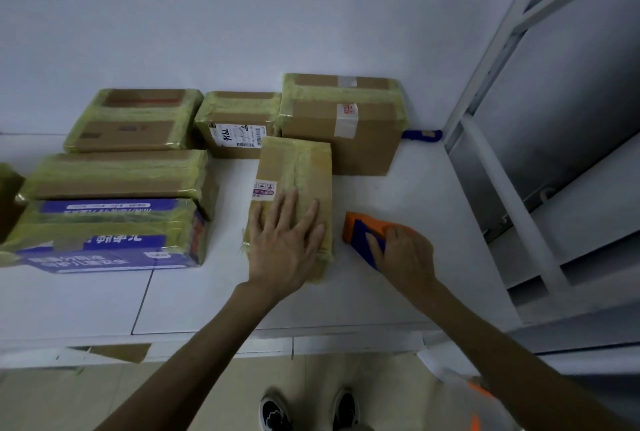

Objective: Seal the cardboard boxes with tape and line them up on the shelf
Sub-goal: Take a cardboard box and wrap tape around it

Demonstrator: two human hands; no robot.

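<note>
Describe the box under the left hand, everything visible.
Oblong brown cardboard box, lying flat on the white shelf, long side pointing away from the person. Yellowish clear tape runs lengthwise down the top and wraps the near end, wrinkled. A small white and purple label sits at its left edge. The left hand presses flat on the near half. Flaps look closed.

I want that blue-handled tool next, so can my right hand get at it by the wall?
Probably not yet: the right hand grips the orange tape dispenser, and the big box hides part of the blue-handled tool.
</note>
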